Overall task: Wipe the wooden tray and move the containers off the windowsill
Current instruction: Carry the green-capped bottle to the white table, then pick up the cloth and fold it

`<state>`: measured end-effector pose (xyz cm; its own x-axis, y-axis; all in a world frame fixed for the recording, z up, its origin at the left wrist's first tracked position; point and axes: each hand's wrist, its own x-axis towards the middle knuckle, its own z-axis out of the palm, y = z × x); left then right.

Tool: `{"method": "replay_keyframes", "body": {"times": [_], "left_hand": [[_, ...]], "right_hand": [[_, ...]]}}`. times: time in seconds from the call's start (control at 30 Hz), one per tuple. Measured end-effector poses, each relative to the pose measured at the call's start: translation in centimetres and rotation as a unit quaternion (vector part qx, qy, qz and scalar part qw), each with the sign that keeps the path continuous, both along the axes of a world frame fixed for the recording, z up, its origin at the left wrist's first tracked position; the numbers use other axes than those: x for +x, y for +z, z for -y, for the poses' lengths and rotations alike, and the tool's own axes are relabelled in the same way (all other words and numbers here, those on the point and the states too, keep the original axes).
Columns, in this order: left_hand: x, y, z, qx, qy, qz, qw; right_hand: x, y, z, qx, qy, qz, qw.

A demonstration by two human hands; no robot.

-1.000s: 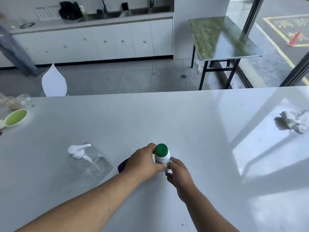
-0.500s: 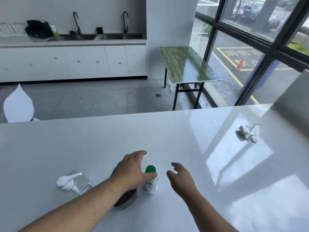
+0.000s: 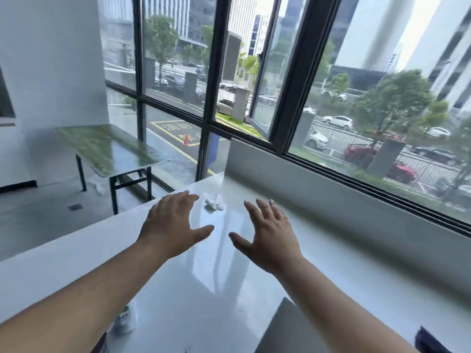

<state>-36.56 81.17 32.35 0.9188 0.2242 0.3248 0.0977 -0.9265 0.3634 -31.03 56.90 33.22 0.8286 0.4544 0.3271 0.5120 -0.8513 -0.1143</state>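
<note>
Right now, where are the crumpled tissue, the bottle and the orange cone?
Tissue point(image 3: 213, 204): head view, middle of the wad.
Bottle point(image 3: 125, 319): head view, its side below the left forearm.
Cone point(image 3: 186, 140): head view, its middle, outside the window.

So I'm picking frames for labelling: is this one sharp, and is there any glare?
Head view: motion blur smears the sill and folding table; both hands are fairly sharp. Window light glares off the white counter between them. The wide lens bends the window frames.

Small white bottle point(image 3: 125, 321) upright on countertop point(image 3: 204, 289)
</note>
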Motion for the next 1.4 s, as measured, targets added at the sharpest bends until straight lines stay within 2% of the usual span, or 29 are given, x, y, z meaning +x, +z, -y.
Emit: {"method": "replay_keyframes", "body": {"times": [0.27, 0.43, 0.77, 0.9, 1.1, 1.4], "left_hand": [[2.4, 0.2, 19.2, 0.022, -0.181, 0.0, 0.983], [4.4, 0.5, 31.6, 0.05, -0.256, -0.008, 0.965], [8.2, -3.0, 57.0, 0.105, -0.34, -0.066, 0.932], [9.8, -4.3, 65.6, 0.099, -0.359, -0.074, 0.925], [12.6, -7.9, 73.1, 0.115, -0.399, -0.107, 0.903], [20.0, -17.2, 77.2, 0.12, -0.425, -0.199, 0.875]], "right_hand": [[-5.1, -0.2, 20.5, 0.011, -0.186, -0.008, 0.982], [-7.3, -1.4, 32.5, 0.034, -0.265, -0.022, 0.963], [-7.8, -5.3, 58.3, 0.085, -0.374, -0.046, 0.923], [-7.7, -6.5, 66.7, 0.089, -0.404, -0.051, 0.909], [-5.3, -9.4, 73.0, 0.094, -0.411, -0.078, 0.903], [2.2, -17.9, 73.4, 0.064, -0.403, -0.173, 0.897]]}}
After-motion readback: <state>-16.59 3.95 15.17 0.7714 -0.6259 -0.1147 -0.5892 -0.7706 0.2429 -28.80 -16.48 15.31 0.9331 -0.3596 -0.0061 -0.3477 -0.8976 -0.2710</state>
